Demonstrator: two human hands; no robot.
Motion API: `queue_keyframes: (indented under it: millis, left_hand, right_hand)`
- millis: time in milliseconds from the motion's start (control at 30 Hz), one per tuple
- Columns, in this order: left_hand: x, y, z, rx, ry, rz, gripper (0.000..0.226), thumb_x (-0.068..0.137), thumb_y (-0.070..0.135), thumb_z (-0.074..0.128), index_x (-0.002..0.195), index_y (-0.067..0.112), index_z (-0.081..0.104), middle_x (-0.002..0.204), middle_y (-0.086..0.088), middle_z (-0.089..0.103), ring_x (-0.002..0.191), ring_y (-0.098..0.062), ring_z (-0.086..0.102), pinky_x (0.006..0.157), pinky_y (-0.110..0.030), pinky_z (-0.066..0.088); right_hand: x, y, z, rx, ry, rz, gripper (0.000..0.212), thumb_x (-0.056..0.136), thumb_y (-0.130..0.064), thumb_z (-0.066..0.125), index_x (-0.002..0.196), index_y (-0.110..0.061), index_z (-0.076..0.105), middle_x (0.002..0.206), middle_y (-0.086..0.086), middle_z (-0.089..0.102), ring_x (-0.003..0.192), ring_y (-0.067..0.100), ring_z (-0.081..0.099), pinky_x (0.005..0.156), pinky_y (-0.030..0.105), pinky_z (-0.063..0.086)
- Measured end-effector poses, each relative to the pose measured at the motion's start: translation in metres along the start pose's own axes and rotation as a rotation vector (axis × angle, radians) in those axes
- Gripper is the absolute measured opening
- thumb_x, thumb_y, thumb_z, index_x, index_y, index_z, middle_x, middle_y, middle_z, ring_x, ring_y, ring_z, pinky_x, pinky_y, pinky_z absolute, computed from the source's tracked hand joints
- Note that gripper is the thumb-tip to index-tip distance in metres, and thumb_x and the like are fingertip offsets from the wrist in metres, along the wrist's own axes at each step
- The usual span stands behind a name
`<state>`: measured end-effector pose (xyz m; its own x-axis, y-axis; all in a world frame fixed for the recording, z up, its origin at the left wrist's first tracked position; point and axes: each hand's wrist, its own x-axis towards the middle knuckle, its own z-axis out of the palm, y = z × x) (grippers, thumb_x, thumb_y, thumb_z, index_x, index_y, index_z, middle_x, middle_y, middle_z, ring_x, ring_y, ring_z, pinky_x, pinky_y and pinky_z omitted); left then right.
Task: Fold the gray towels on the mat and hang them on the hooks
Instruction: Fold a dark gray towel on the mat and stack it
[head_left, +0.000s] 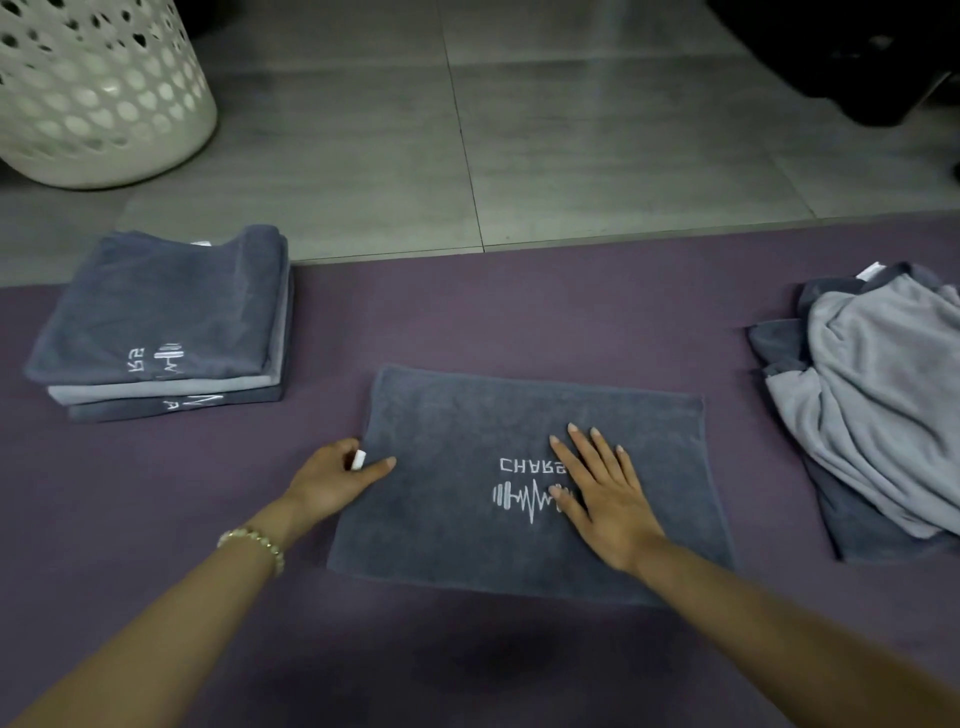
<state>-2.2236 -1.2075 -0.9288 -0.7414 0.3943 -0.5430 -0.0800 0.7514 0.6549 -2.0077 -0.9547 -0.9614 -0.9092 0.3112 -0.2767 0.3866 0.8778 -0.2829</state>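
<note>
Head | stacked towels (156, 322): 3 | flat towel (467, 551): 1 | right hand (605, 501) pressing

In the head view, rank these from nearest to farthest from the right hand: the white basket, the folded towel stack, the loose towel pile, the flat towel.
1. flat towel: centre, directly under the right hand, which presses on it.
2. loose towel pile: off to the right.
3. folded towel stack: far left.
4. white basket: top left corner, farthest back.

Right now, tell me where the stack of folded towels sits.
In the head view, the folded stack lies on the purple mat at far left, near the white basket.
</note>
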Motion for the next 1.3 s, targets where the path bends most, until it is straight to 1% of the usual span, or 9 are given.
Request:
queue_keyframes:
  millis: [167,300,467,633,733,833,1033,1167,1300]
  left_hand:
    - [-0.023,0.011,-0.003,-0.259,-0.195,-0.033,0.025,0.091,0.033,0.061,0.115,0.035,0.056,0.102,0.011,0.069,0.077,0.003,0.066,0.054,-0.016,0.049]
    - [-0.038,0.053,0.003,-0.384,-0.247,0.135,0.05,0.093,0.02,0.058,0.134,0.043,0.041,0.115,0.015,0.065,0.08,0.008,0.064,0.056,-0.011,0.048]
    - [-0.06,0.127,0.06,-0.301,-0.421,0.286,0.067,0.094,0.024,0.056,0.139,0.051,0.014,0.109,0.025,0.049,0.076,0.003,0.059,0.046,-0.014,0.046]
    - [-0.06,0.153,0.103,-0.322,-0.424,0.327,0.035,0.1,0.02,0.045,0.135,0.021,0.044,0.087,-0.004,0.058,0.067,-0.003,0.06,0.061,-0.022,0.055]
    - [-0.046,0.123,0.111,0.171,-0.085,0.538,0.045,0.099,0.028,0.046,0.142,0.017,0.039,0.131,-0.004,0.048,0.117,-0.013,0.046,0.106,-0.026,0.036]
    - [-0.037,0.089,0.123,0.514,-0.053,0.68,0.06,0.1,0.042,0.035,0.152,0.025,0.011,0.158,0.008,0.013,0.145,-0.009,0.007,0.116,-0.022,0.002]
    - [-0.031,0.061,0.144,0.821,-0.03,0.658,0.067,0.098,0.054,0.017,0.141,0.027,-0.026,0.151,0.011,-0.03,0.138,-0.01,-0.033,0.114,-0.031,-0.02]
    - [-0.03,0.058,0.147,0.796,-0.036,0.651,0.067,0.098,0.055,0.018,0.139,0.029,-0.027,0.152,0.011,-0.029,0.136,-0.009,-0.036,0.114,-0.033,-0.02]
    - [-0.032,0.063,0.145,0.784,0.018,0.698,0.068,0.097,0.056,0.02,0.147,0.025,-0.015,0.159,0.009,-0.01,0.143,-0.008,-0.022,0.114,-0.03,-0.021]
  right_hand:
    - [0.002,-0.004,-0.004,-0.022,-0.046,0.009,0.059,0.1,-0.052,0.017,0.146,-0.036,-0.016,0.153,-0.016,-0.024,0.139,0.007,-0.03,0.113,0.03,-0.022]
    - [-0.003,-0.002,-0.03,0.396,0.147,-0.004,0.045,0.1,-0.038,0.04,0.143,-0.026,0.04,0.15,-0.013,0.028,0.139,0.003,0.021,0.115,0.018,0.012]
    - [-0.008,0.017,-0.055,1.255,0.109,0.468,0.045,0.101,-0.042,0.032,0.1,-0.009,0.063,0.09,0.01,0.07,0.06,0.009,0.064,0.056,0.017,0.049]
    - [-0.022,0.051,-0.062,1.602,-0.072,0.657,0.064,0.098,-0.057,0.018,0.105,-0.011,0.061,0.1,0.007,0.07,0.09,0.021,0.067,0.073,0.031,0.051]
    - [-0.026,0.05,-0.057,1.529,-0.069,0.677,0.052,0.098,-0.052,0.032,0.108,-0.01,0.061,0.103,0.006,0.07,0.093,0.018,0.067,0.076,0.029,0.052]
    - [-0.014,0.029,-0.048,1.243,0.118,0.697,0.039,0.094,-0.036,0.056,0.103,0.001,0.065,0.093,0.012,0.069,0.078,0.019,0.063,0.073,0.032,0.051]
    - [0.007,0.008,-0.045,0.838,0.156,0.645,0.034,0.078,-0.043,0.074,0.079,-0.01,0.065,0.081,-0.001,0.066,0.084,0.015,0.064,0.074,0.024,0.05]
    - [0.015,0.002,-0.042,0.97,0.077,0.647,0.032,0.079,-0.041,0.074,0.073,-0.011,0.064,0.086,0.007,0.07,0.085,0.022,0.067,0.081,0.035,0.056]
    - [0.003,-0.006,-0.035,0.941,0.288,0.469,0.03,0.088,-0.031,0.066,0.067,-0.013,0.055,0.065,-0.002,0.059,0.062,0.002,0.059,0.056,0.01,0.044]
